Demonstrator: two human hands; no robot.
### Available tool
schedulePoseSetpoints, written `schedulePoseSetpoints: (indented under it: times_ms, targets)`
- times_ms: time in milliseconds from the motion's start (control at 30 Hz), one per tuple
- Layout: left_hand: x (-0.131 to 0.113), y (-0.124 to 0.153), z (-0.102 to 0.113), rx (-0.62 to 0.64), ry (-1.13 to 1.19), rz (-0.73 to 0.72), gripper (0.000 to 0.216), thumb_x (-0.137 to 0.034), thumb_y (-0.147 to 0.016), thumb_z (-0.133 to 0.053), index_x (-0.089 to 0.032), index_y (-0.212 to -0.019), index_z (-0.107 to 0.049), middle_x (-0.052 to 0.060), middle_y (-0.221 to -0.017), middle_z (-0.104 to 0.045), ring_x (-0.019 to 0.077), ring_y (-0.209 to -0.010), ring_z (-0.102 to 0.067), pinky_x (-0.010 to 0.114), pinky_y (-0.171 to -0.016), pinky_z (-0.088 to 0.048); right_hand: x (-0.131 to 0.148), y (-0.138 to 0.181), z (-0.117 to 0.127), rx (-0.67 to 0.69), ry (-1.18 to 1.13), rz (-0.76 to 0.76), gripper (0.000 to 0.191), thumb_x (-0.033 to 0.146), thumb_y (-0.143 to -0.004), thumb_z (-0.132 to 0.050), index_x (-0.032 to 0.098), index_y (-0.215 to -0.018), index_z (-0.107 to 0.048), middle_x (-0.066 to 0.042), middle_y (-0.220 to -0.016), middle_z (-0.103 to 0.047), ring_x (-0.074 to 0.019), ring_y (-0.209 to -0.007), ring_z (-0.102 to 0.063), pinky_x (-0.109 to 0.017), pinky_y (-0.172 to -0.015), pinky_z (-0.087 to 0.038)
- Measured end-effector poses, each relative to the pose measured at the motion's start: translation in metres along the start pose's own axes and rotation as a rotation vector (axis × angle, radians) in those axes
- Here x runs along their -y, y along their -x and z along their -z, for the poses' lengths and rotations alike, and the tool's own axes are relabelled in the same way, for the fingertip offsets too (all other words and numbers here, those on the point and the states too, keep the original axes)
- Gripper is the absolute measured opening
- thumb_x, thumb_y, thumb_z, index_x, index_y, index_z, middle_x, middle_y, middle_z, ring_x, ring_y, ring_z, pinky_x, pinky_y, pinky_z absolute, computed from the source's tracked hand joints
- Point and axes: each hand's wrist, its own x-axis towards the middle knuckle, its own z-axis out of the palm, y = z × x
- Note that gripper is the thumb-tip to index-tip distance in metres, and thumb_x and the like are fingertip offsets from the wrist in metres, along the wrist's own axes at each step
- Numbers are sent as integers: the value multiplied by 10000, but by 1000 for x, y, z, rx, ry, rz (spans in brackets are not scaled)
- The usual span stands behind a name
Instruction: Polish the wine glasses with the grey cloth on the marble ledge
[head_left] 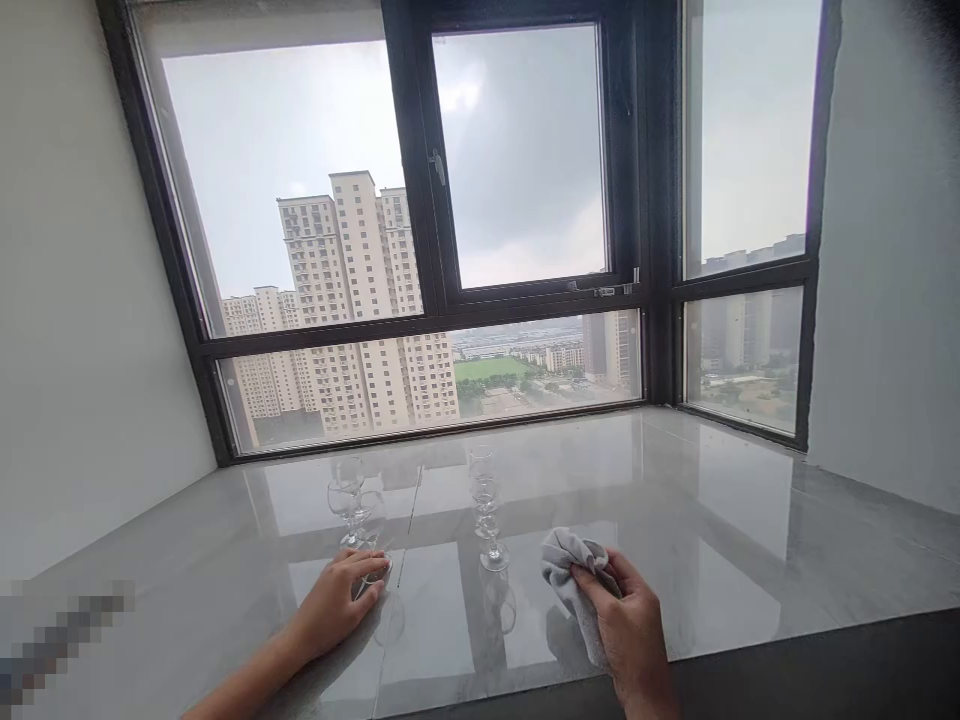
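My left hand (341,597) rests low over the sill, its fingers curled round the foot of a clear stemmed glass (372,512). Part of that foot is hidden by the fingers. Just behind it stands another stemmed glass (346,500), upright, with one more faint outline farther back. In my right hand (630,610) a bunched grey cloth (568,562) is pinched between thumb and fingers, one end hanging down. Between the hands, a row of clear stemmed glasses (493,556) runs toward the window; they overlap, so single outlines are hard to separate.
The glossy grey tiled sill (712,570) mirrors the window and glasses. Its front edge drops off at the lower right. Dark window frames (525,300) with a handle (438,168) rise behind, and pale walls (90,250) flank both sides. Tall buildings stand outside.
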Motion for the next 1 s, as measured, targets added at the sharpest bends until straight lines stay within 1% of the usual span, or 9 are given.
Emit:
schedulePoseSetpoints:
  times_ms: [67,133,233,300,467,667,767,867,1000]
  targets:
    - [13,6,10,-5,-42,12,347,-356,-868,-600,-335,-1181,-748,12,-1331,-680,302,-1315,-515,437,-1125,-400,-2,1,1,0,-6,-4,389,459,-567,-825,167,-809,-739,-53,-728,-739,-244,-729,-676,-276,-606,-530]
    - [21,8,17,1,-63,13,366,-359,-856,-620,-346,-1203,-737,10,-1376,-649,314,-1354,-483,464,-1151,-379,-4,1,2,-6,-7,-3,393,453,-565,-829,167,-819,-737,-41,-704,-726,-239,-723,-674,-270,-605,-528]
    - [24,9,21,20,-55,2,403,-372,-843,-644,-349,-1238,-717,17,-1412,-619,324,-1405,-438,489,-1193,-329,-9,-1,4,-17,8,9,376,436,-571,-827,166,-814,-732,-34,-696,-721,-224,-698,-664,-262,-593,-519]
    - [22,9,22,41,-36,18,431,-391,-844,-640,-345,-1269,-698,19,-1436,-598,318,-1423,-422,478,-1201,-319,-11,-2,5,-23,16,14,366,431,-571,-826,165,-803,-729,-36,-703,-725,-218,-687,-658,-258,-584,-514]
    - [24,13,29,79,17,58,463,-423,-834,-645,-325,-1286,-679,24,-1466,-571,292,-1396,-469,395,-1179,-351,-15,-5,6,-13,38,11,366,433,-587,-824,167,-822,-735,-39,-726,-734,-223,-710,-667,-251,-584,-510]
    - [44,20,43,103,-6,23,400,-396,-867,-601,-313,-1251,-673,13,-1444,-595,268,-1365,-512,337,-1129,-408,-19,-6,4,-9,52,17,375,443,-595,-817,169,-837,-734,-49,-767,-750,-218,-730,-667,-239,-588,-506]
    - [48,22,48,111,-36,12,397,-395,-890,-565,-304,-1266,-653,16,-1459,-581,262,-1364,-514,337,-1115,-426,-19,-6,4,1,51,3,390,453,-594,-817,170,-849,-733,-45,-755,-741,-229,-743,-677,-239,-580,-506]
    - [46,22,52,116,-47,23,397,-414,-901,-544,-298,-1265,-653,20,-1462,-578,276,-1349,-530,357,-1095,-452,-19,-6,6,10,69,-19,400,464,-610,-811,171,-872,-736,-41,-758,-737,-236,-766,-686,-239,-595,-512]
    - [49,20,53,123,-68,47,413,-448,-909,-530,-302,-1275,-653,12,-1456,-585,280,-1359,-520,374,-1111,-442,-18,-6,8,-2,71,-25,414,469,-597,-816,171,-874,-737,-44,-764,-742,-237,-766,-681,-243,-601,-513]
